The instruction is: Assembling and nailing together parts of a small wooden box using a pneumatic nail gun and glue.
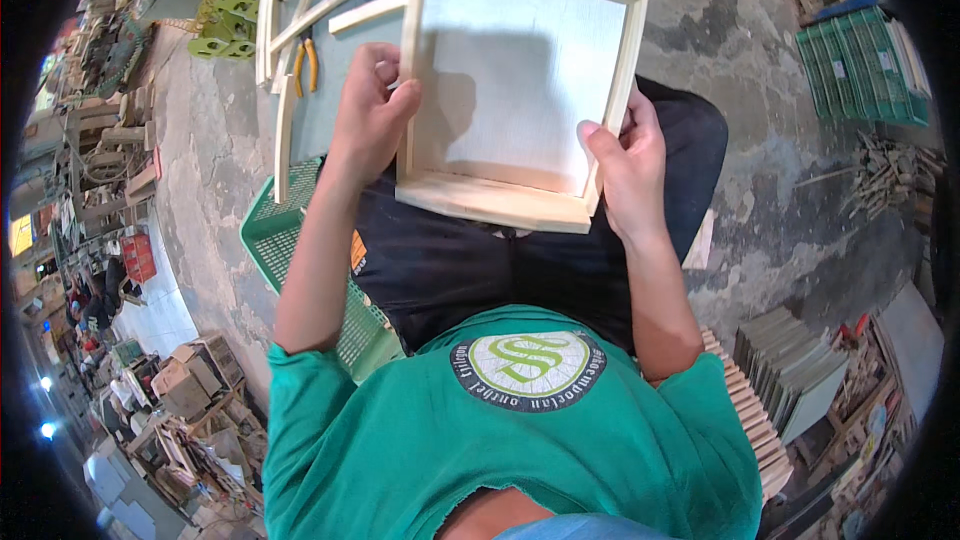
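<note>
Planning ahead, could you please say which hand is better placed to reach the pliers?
Likely the left hand: it holds the wooden tray nearer the pliers; the right hand grips its opposite side.

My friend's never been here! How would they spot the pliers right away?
Find the big, shallow wooden tray. Past the left hand at its left edge are pale wooden strips. Beside them lie the pliers, told apart from the wood by two orange-yellow handles.
</note>
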Demonstrator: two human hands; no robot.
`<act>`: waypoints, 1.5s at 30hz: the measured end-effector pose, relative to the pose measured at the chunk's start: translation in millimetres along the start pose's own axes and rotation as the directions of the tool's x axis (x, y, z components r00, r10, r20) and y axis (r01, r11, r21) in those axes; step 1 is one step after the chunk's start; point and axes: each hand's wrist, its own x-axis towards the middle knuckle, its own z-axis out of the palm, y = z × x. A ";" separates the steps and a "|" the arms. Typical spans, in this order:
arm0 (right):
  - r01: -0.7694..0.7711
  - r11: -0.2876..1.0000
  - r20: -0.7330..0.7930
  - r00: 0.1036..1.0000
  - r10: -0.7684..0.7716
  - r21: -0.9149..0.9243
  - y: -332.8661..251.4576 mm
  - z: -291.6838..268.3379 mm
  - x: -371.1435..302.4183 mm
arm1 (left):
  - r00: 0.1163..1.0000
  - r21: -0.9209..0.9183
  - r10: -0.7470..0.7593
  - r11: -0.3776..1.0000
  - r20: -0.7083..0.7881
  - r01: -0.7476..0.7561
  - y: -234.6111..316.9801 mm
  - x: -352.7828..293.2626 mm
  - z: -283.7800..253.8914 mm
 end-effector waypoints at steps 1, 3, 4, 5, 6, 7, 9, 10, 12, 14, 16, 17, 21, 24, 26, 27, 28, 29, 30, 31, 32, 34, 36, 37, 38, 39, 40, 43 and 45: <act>0.031 0.997 0.012 0.999 -0.030 -0.069 -6.1 0.5 -2.6 | 0.996 -0.239 0.080 0.967 -0.050 -0.089 -3.1 -12.8 6.5; 0.032 0.987 0.018 0.999 -0.029 -0.160 -13.7 0.2 -12.7 | 0.982 -0.504 0.110 0.846 -0.156 -0.175 0.3 -38.4 20.6; 0.062 0.991 0.050 0.997 -0.056 -0.116 -20.5 2.2 -17.1 | 0.980 -0.521 0.092 0.835 -0.179 -0.174 4.8 -47.8 20.7; 0.090 0.993 0.083 0.993 -0.084 -0.077 -26.5 3.0 -21.2 | 0.987 -0.532 0.058 0.837 -0.150 -0.130 11.8 -54.5 20.2; 0.069 0.993 0.085 0.995 -0.060 -0.100 -33.2 3.5 -25.4 | 0.992 -0.542 0.026 0.836 -0.120 -0.088 18.3 -60.3 20.0; 0.047 0.998 0.088 0.995 -0.043 -0.051 -38.2 7.1 -27.8 | 0.992 -0.554 0.008 0.829 -0.126 -0.077 21.4 -64.9 17.8; 0.018 1.000 0.085 0.996 -0.016 -0.023 -38.9 4.3 -33.2 | 0.996 -0.484 0.032 0.873 -0.084 -0.069 22.5 -71.4 17.3; 0.015 1.000 0.092 0.996 -0.012 -0.027 -38.9 5.3 -35.3 | 0.996 -0.487 0.027 0.871 -0.090 -0.068 21.8 -72.7 17.5; 0.034 0.998 0.073 0.997 -0.031 -0.043 -39.9 6.6 -39.1 | 0.993 -0.475 0.058 0.874 -0.104 -0.101 20.9 -75.1 21.0; 0.046 0.998 0.074 0.996 -0.042 -0.052 -40.3 8.7 -41.9 | 0.992 -0.459 0.063 0.882 -0.108 -0.106 17.3 -78.6 17.9; 0.058 0.996 0.069 0.996 -0.054 -0.064 -41.6 9.5 -44.1 | 0.992 -0.447 0.070 0.888 -0.107 -0.111 18.1 -81.4 18.0; 0.054 0.995 0.063 0.997 -0.049 -0.085 -43.2 9.9 -44.7 | 0.990 -0.451 0.058 0.886 -0.125 -0.109 21.5 -82.5 19.6; 0.044 0.994 0.047 0.998 -0.040 -0.102 -49.2 12.5 -47.1 | 0.994 -0.460 0.060 0.883 -0.090 -0.095 19.0 -83.5 15.2; 0.031 0.992 0.051 0.998 -0.025 -0.119 -49.0 10.9 -47.2 | 0.990 -0.445 0.081 0.887 -0.114 -0.124 21.8 -83.6 17.2; 0.030 0.990 0.046 0.999 -0.023 -0.140 -48.5 9.7 -47.5 | 0.992 -0.434 0.065 0.895 -0.111 -0.107 23.6 -84.1 16.1; 0.026 0.986 0.040 0.999 -0.020 -0.164 -48.3 9.6 -47.5 | 0.993 -0.424 0.048 0.901 -0.106 -0.089 24.4 -84.3 15.8; 0.026 0.987 0.043 0.999 -0.020 -0.159 -48.2 11.0 -47.9 | 0.993 -0.420 0.047 0.903 -0.110 -0.089 24.2 -84.8 15.6; 0.035 0.989 0.032 0.999 -0.031 -0.146 -48.6 12.8 -48.4 | 0.992 -0.420 0.063 0.901 -0.113 -0.105 23.4 -85.0 16.3; 0.044 0.990 0.021 0.999 -0.042 -0.133 -48.4 14.2 -48.6 | 0.990 -0.420 0.079 0.899 -0.116 -0.121 23.0 -85.3 16.7; 0.044 0.991 0.025 0.999 -0.042 -0.129 -48.1 14.2 -48.5 | 0.990 -0.416 0.079 0.901 -0.120 -0.122 23.7 -85.4 16.6; 0.046 0.989 0.026 0.999 -0.043 -0.139 -47.5 13.2 -48.3 | 0.991 -0.421 0.071 0.900 -0.110 -0.111 24.5 -85.7 16.2; 0.048 0.988 0.031 0.999 -0.044 -0.145 -46.6 12.1 -47.9 | 0.993 -0.422 0.063 0.901 -0.105 -0.101 25.3 -85.9 16.4; 0.056 0.989 0.036 0.998 -0.052 -0.134 -46.0 11.4 -48.3 | 0.992 -0.437 0.074 0.893 -0.098 -0.110 24.7 -86.3 17.6; 0.057 0.990 0.041 0.998 -0.052 -0.129 -45.3 10.9 -48.1 | 0.992 -0.432 0.074 0.895 -0.103 -0.112 24.0 -86.4 17.8; 0.047 0.993 0.041 0.998 -0.042 -0.109 -44.4 9.9 -48.0 | 0.993 -0.428 0.064 0.898 -0.096 -0.100 23.1 -86.6 18.1; 0.036 0.995 0.041 0.999 -0.032 -0.089 -43.9 9.1 -48.1 | 0.995 -0.425 0.054 0.901 -0.089 -0.087 22.7 -87.0 18.6; 0.036 0.996 0.046 0.998 -0.032 -0.085 -44.2 8.5 -47.9 | 0.994 -0.421 0.054 0.903 -0.094 -0.089 23.0 -87.2 19.2; 0.027 0.995 0.050 0.999 -0.023 -0.094 -44.7 7.6 -48.5 | 0.994 -0.414 0.057 0.906 -0.098 -0.092 23.3 -87.5 21.8; 0.011 0.993 0.034 0.999 -0.007 -0.115 -44.9 8.3 -48.2 | 0.993 -0.422 0.056 0.902 -0.103 -0.095 21.6 -87.7 23.1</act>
